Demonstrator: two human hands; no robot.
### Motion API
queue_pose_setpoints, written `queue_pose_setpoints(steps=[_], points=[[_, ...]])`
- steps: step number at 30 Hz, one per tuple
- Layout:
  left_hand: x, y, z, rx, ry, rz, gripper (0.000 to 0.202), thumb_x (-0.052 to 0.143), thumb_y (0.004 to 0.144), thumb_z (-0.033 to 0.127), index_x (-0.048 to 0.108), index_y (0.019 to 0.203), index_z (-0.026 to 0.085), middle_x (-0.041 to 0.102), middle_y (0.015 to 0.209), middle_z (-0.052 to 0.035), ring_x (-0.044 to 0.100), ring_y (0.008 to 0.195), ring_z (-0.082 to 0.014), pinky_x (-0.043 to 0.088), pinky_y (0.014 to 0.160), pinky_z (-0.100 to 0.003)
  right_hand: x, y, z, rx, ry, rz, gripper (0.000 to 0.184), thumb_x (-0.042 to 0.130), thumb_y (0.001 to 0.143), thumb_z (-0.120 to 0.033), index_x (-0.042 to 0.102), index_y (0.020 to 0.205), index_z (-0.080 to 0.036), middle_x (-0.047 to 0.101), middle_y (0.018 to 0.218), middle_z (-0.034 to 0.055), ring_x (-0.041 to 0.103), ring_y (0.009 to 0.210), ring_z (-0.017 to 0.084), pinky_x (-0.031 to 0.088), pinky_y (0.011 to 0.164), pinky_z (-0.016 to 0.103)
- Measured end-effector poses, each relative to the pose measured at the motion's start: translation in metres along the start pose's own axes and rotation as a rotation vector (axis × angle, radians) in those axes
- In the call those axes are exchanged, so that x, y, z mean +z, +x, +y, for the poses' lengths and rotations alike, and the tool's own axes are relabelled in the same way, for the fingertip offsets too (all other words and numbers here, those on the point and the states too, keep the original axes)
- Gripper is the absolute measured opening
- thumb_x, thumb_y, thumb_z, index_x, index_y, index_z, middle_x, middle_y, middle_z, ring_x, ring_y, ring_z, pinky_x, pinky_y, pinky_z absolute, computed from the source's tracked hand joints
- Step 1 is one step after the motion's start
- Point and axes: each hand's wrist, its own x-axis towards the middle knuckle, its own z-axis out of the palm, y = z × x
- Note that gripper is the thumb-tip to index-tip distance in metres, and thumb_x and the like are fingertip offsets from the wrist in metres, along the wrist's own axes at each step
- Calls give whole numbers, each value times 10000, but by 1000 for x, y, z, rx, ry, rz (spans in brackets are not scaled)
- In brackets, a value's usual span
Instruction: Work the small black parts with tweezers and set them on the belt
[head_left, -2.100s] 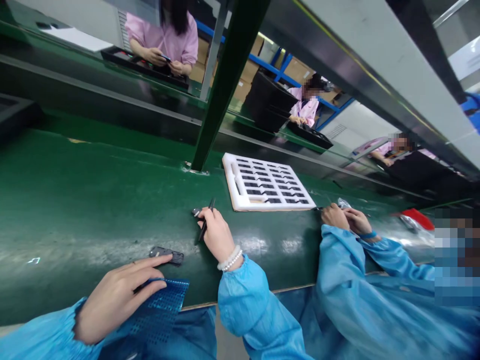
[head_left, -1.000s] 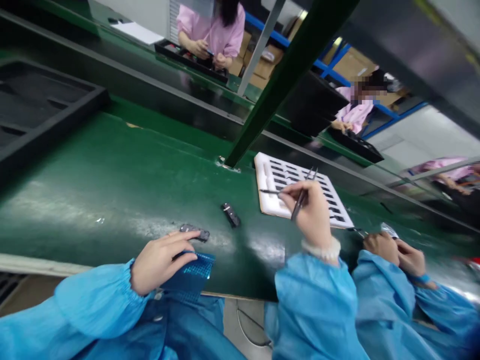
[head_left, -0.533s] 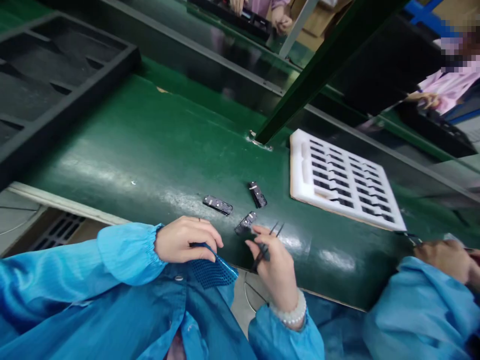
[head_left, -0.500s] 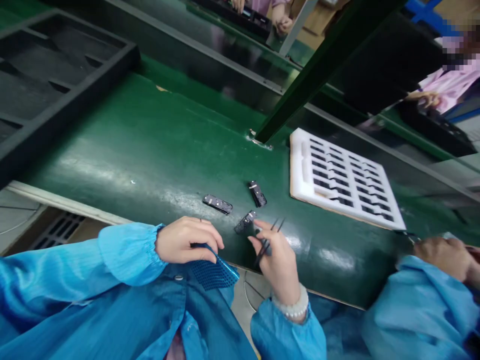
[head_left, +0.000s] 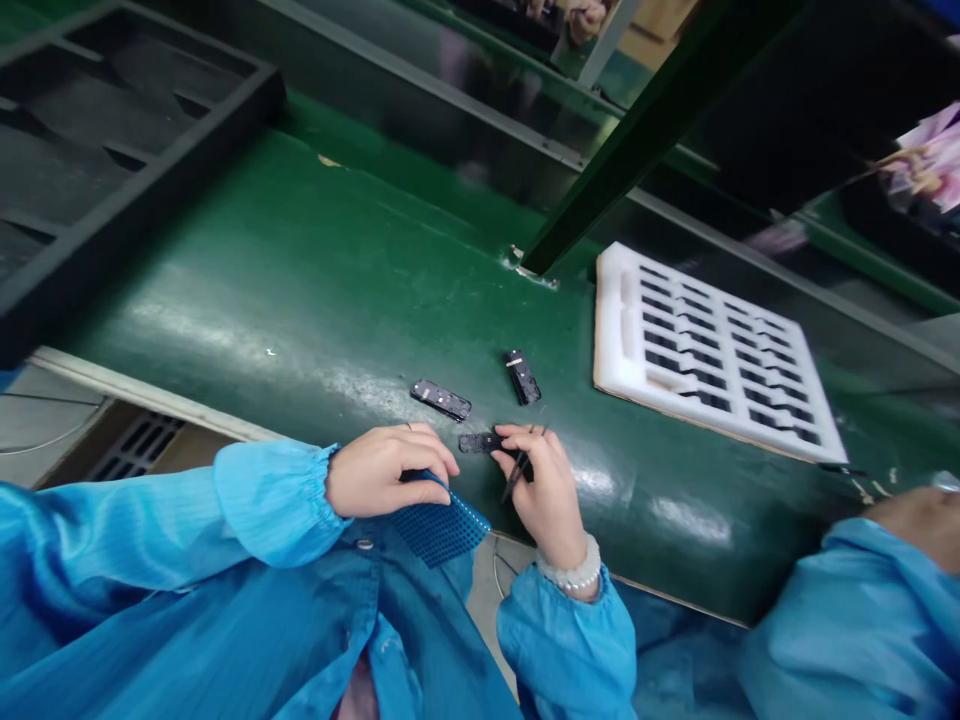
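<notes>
Three small black parts sit near the front edge of our green desk (head_left: pixel 315 270), and we've got contact with one of them. Our right hand (head_left: pixel 498 444) has thumb and fingertips pinched on the right end of the nearest black part (head_left: pixel 472 442), which lies roughly sideways to us, just in front of the gap between our hands. Same hand also has a pair of dark tweezers (head_left: pixel 514 475) tucked across the fingers. Can't make out clearly how the tips sit.

Our left hand (head_left: pixel 390 472) is closed on a blue perforated sheet (head_left: pixel 442 530), thumb underneath and fingers on top, with the loose end hanging toward our lap.

As for the other two: the left black part (head_left: pixel 441 399) lies flat just past our left fingers, and the far black part (head_left: pixel 522 377) is a bit further off, angled away from us. None of the three seem to touch each other.

Over to the right we've got a white foam tray (head_left: pixel 609 345) with two columns of dark slots; can't tell what's in each one. Big black tray (head_left: pixel 169 165) is off at upper left, and a neighbour's blue sleeve (head_left: pixel 862 620) pokes in at lower right.
</notes>
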Motion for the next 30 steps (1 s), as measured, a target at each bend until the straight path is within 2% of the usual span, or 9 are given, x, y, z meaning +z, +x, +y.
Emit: queue_pose_setpoints(steps=[5,10,13,15,17,20,25,28,30], points=[[0,1,-1,-15,200,-47,202,555,891,319,668,790,186,657,1150,-34,553,1094,-215,403,935,-346,-7,9,4,-51,81,-101,196,420,870,-72,510,837,-243,667,992,61,594,986,178,509,814,361],[7,4,1,10,288,-139,161,586,874,313,675,802,200,620,1226,-25,496,1208,-249,355,990,-399,-6,8,8,-97,103,-133,264,333,867,-21,480,830,-237,677,1081,60,532,1198,161,495,914,381],[15,6,2,55,306,-174,172,587,874,322,675,801,193,594,1264,-37,481,1232,-251,346,1004,-399,-2,2,5,0,29,-8,193,370,878,-72,463,819,-231,618,1224,101,470,1275,183,457,978,433],[22,8,3,97,311,-179,177,594,870,327,675,795,188,587,1274,-44,475,1241,-253,344,1007,-393,1,-2,2,119,-21,110,116,427,882,-138,453,814,-229,607,1232,138,510,1239,208,468,959,439],[29,11,4,141,306,-172,174,609,860,329,675,792,184,592,1266,-48,473,1244,-254,345,1005,-386,2,-5,-2,209,-27,160,86,477,878,-198,442,807,-231,635,1182,156,568,1175,222,491,922,424],[34,12,6,193,290,-154,171,625,850,336,674,793,183,615,1233,-50,484,1232,-244,346,998,-367,-2,-8,-4,218,24,79,101,483,879,-216,427,798,-239,657,1164,140,563,1187,224,493,918,419],[34,7,8,198,251,-101,177,581,882,337,653,809,193,631,1203,-12,484,1222,-220,328,1000,-347,-6,-6,-3,83,183,-142,140,430,896,-151,433,794,-247,695,1114,73,531,1227,184,476,954,411],[33,6,7,244,269,-90,191,558,897,334,638,808,185,653,1155,-17,498,1202,-203,318,1004,-331,1,2,-5,-1,288,-194,155,433,900,-133,441,794,-246,718,1058,48,558,1196,170,457,980,415],[32,5,6,244,313,-76,199,549,903,329,632,801,179,663,1135,-22,517,1175,-201,322,993,-329,4,9,-8,-16,356,-185,147,433,901,-130,453,811,-243,716,1062,46,562,1190,162,462,972,401]])
